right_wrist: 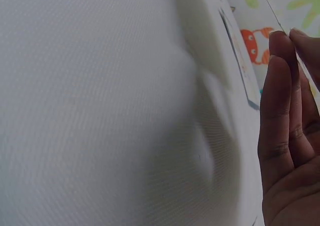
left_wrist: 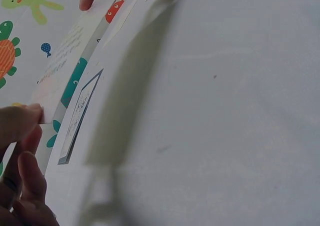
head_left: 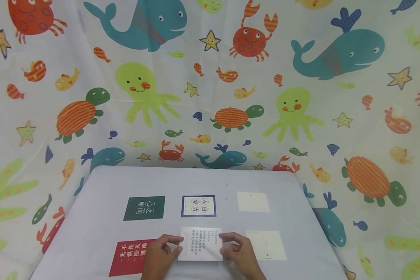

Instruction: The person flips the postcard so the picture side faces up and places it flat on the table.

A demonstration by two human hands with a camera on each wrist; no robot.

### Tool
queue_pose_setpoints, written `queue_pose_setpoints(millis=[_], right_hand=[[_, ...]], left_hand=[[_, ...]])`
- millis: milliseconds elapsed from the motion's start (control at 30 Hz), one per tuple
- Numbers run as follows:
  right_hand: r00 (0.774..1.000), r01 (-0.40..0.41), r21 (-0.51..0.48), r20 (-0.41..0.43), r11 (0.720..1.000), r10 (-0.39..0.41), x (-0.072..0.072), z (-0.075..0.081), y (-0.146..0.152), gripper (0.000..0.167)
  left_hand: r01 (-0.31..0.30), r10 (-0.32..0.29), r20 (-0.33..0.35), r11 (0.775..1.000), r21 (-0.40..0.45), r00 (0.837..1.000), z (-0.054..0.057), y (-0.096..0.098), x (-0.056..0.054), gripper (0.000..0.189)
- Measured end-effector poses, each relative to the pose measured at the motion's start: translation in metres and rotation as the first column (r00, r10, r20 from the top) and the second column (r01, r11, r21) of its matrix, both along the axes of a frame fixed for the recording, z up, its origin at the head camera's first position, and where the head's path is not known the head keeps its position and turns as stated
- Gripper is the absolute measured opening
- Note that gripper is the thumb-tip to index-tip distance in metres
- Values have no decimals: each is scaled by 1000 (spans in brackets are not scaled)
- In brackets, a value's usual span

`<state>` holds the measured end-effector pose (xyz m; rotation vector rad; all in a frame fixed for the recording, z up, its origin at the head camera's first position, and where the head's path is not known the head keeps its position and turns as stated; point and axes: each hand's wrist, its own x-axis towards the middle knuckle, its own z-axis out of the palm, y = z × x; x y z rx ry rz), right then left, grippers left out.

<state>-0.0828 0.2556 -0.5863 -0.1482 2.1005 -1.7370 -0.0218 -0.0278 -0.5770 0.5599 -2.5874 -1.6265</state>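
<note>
White tabletop (head_left: 105, 184) lay beneath the card (head_left: 200, 245) that left hand (head_left: 161, 253) and right hand (head_left: 240, 252) pinched nearside of the blue-edged card (head_left: 198, 206), apparently positioning it; lowering would need levelness.

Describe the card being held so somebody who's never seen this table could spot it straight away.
Start at the white table before the sea-animal cloth; in its near part, the left hand and right hand face each other. Pinched between them is a white card with dark printed lines. Unlike the red card and cream card lying on either side, it is raised off the table.
</note>
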Motion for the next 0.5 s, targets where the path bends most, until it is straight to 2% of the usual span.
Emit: queue_pose_setpoints(millis=[300,500], right_hand=[[996,-26,27,-81,999,28,0,-6,0,43],[996,-17,35,-84,999,20,1,-7,0,43]], left_hand=[[3,-2,38,1000,-27,999,1,0,2,25],[8,-7,26,999,-51,1000,3,1,2,24]])
